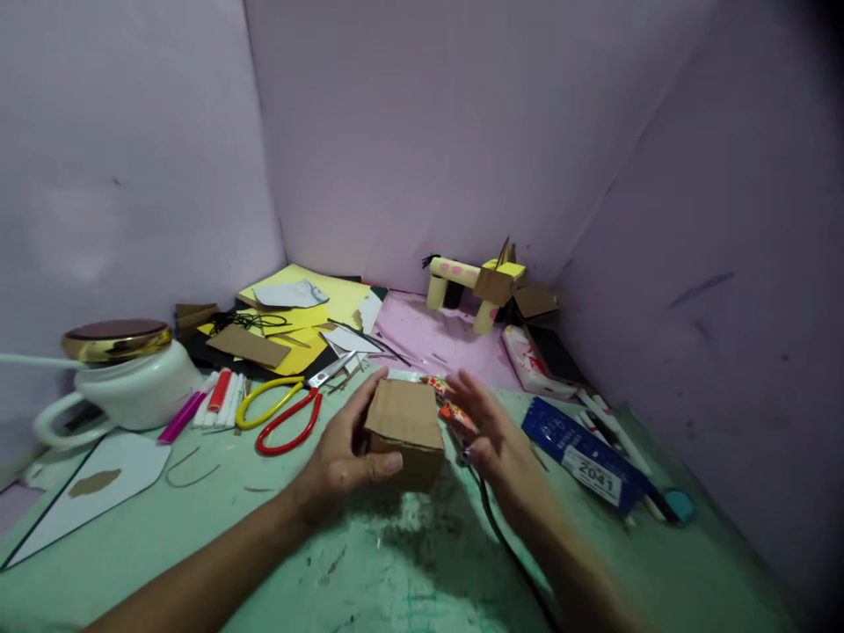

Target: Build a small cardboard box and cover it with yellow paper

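Observation:
A small brown cardboard box [405, 415] is gripped at its left side by my left hand [349, 448], with the thumb across its front. My right hand [491, 440] is just right of the box, fingers stretched out and apart, holding nothing. Partly hidden behind that hand lies an orange patterned tool [454, 415] with a black cord [511, 536] running toward me; it looks like a glue gun. Scissors [290, 404] with one yellow and one red handle lie open to the left of the box.
Markers [221, 396], a white lidded mug [132, 387] and paper and cardboard scraps [247, 345] sit to the left. At the back stands a yellow paper animal with pink spots [454, 271]. A blue packet [580, 453] and pens [616, 431] lie right, by the wall.

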Available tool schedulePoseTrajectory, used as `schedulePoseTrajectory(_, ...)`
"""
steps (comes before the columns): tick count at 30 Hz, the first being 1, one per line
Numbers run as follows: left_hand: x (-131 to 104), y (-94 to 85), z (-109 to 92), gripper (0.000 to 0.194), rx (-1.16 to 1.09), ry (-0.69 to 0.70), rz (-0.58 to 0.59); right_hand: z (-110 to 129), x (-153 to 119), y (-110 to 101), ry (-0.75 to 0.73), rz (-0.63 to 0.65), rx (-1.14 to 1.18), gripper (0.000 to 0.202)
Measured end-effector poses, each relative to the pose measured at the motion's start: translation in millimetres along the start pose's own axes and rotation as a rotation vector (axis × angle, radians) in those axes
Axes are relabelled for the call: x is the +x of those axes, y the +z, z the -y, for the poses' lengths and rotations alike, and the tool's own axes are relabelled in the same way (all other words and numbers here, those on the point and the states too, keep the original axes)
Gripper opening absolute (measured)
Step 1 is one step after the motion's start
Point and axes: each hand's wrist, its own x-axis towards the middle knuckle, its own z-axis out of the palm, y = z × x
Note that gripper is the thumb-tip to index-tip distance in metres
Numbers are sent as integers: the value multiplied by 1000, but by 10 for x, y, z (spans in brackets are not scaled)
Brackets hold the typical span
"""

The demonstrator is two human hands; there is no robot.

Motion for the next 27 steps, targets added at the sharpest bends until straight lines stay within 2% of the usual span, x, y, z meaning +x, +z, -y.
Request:
schedulePoseTrajectory(1, -2, 38, 27, 104, 2, 2, 24, -56, -38, 114, -5, -20, 108, 79)
schedulePoseTrajectory(3, -2, 92, 83, 106, 13, 13, 75, -155, -73, 289, 23, -124, 163, 65)
schedulePoseTrajectory(6, 16, 132, 125, 98, -73, 6, 89, -211, -46, 370, 139, -240, 274, 60)
schedulePoseTrajectory(9, 52, 170, 99, 76, -199, -120, -87, -180, -11, 342, 271, -228, 447, 64)
schedulePoseTrajectory(11, 79, 204, 81, 65, -173, -197, -205, -163, -18, 345, 351, -184, 479, 63)
schedulePoseTrajectory(14, 128, 252, 89, 52, -120, -197, -289, -169, -65, 397, 395, -113, 481, 62)
schedulePoseTrajectory(21, 234, 299, 132, 53, -355, -223, -402, -246, -106, 459, 355, -41, 453, 62)
schedulePoseTrajectory(27, 214, 376, 109, 58, -370, -224, -333, -281, -115, 524, 80, -78, 186, 45)
